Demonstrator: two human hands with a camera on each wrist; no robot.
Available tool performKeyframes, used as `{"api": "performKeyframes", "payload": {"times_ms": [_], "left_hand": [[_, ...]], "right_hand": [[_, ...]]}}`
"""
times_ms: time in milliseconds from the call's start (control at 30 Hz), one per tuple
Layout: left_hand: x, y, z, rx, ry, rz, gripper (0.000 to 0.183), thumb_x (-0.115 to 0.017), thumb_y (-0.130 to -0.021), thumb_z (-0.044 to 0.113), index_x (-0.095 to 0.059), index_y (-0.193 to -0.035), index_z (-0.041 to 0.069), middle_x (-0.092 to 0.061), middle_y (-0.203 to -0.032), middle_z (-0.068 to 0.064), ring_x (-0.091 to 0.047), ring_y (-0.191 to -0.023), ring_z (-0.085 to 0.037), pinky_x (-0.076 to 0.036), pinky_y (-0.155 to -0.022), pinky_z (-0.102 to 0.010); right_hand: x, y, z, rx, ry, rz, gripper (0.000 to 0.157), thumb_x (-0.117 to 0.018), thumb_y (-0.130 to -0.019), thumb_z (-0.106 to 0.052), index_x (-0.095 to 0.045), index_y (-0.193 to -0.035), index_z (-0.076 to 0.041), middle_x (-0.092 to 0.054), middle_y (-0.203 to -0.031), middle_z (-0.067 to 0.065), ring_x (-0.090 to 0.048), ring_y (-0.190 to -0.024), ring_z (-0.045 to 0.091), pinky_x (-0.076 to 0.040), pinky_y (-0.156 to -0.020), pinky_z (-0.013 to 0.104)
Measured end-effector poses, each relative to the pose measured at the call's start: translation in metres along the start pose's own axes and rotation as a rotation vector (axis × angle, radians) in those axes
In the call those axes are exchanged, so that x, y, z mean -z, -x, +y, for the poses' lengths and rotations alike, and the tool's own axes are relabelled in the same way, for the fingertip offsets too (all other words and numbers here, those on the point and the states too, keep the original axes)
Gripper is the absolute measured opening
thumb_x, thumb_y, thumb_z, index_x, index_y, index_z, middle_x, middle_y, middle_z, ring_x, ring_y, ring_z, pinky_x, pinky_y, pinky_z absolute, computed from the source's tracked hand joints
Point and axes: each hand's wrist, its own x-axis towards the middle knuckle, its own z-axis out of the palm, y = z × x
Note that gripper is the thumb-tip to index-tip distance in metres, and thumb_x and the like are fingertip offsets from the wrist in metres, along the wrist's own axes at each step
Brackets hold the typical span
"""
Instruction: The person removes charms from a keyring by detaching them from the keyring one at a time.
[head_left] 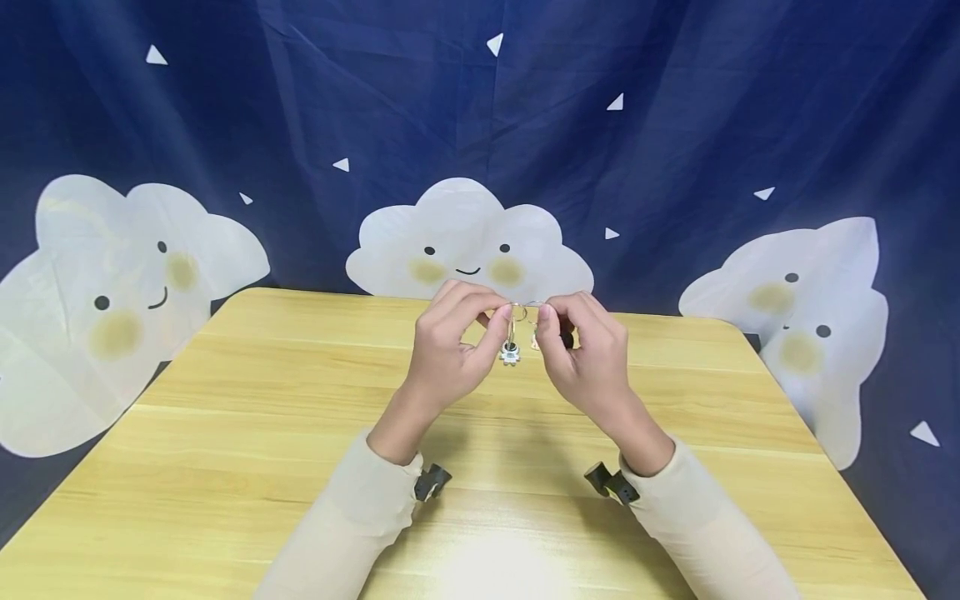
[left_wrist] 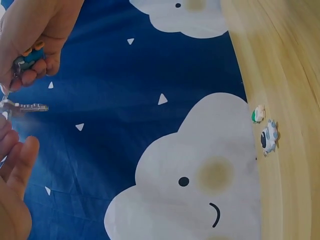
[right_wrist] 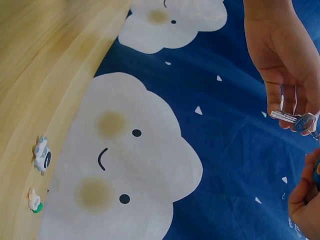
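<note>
My left hand (head_left: 457, 346) and right hand (head_left: 588, 354) are raised over the far part of the table, fingertips close together. Thin metal rings (head_left: 522, 311) span the gap between them. The left fingers pinch the ring by a silver key (right_wrist: 283, 116), which sticks out by the fingertips. A small teal and orange charm (left_wrist: 33, 57) hangs on a metal link at my right hand, whose thumb and fingers pinch the other side. Below, on the table, lie a white and blue astronaut figure (left_wrist: 270, 136) and a smaller white and green figure (left_wrist: 258, 114).
The wooden table (head_left: 262, 417) reaches back to a dark blue curtain (head_left: 420, 100) printed with smiling clouds. Black wrist cameras sit at the cuffs of both pale sleeves (head_left: 345, 508), low over the table.
</note>
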Motion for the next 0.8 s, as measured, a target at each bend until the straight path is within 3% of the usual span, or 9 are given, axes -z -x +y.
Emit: {"api": "performKeyframes", "payload": {"times_ms": [233,433,567,800], "left_hand": [[0.004,-0.002,0.000,0.097,0.078,0.078,0.012,-0.065,-0.095,0.004,-0.074,-0.091,-0.003,-0.071,-0.090,-0.012,-0.063,-0.082,-0.021,-0.058,-0.070,-0.025],[0.010,-0.005,0.000,0.179,0.138,0.122,0.011,-0.066,-0.097,0.005,-0.074,-0.092,-0.002,-0.071,-0.090,-0.012,-0.064,-0.075,-0.017,-0.059,-0.069,-0.026],[0.011,-0.005,-0.001,0.176,0.116,0.118,0.009,-0.067,-0.096,0.003,-0.074,-0.092,-0.002,-0.070,-0.089,-0.011,-0.065,-0.076,-0.017,-0.059,-0.069,-0.025],[0.013,-0.001,-0.007,0.200,0.074,0.058,0.012,-0.067,-0.097,0.007,-0.074,-0.092,-0.001,-0.070,-0.089,-0.009,-0.065,-0.081,-0.017,-0.059,-0.069,-0.028]], "right_hand": [[-0.001,0.002,0.000,0.053,-0.098,-0.075,0.017,-0.056,-0.097,-0.009,-0.061,-0.082,-0.004,-0.054,-0.068,0.004,-0.047,-0.059,0.015,-0.038,-0.054,0.025],[-0.002,0.001,-0.002,0.114,-0.108,-0.119,0.028,-0.052,-0.106,-0.020,-0.062,-0.086,-0.004,-0.053,-0.069,0.002,-0.046,-0.059,0.013,-0.038,-0.054,0.022],[-0.002,0.003,0.000,0.081,-0.100,-0.115,0.028,-0.053,-0.106,-0.020,-0.064,-0.087,-0.003,-0.056,-0.071,0.003,-0.048,-0.061,0.013,-0.041,-0.056,0.024],[-0.007,0.007,0.014,-0.037,-0.101,-0.179,0.009,-0.064,-0.099,-0.005,-0.067,-0.092,0.000,-0.062,-0.075,0.006,-0.054,-0.067,0.016,-0.047,-0.062,0.029]]}}
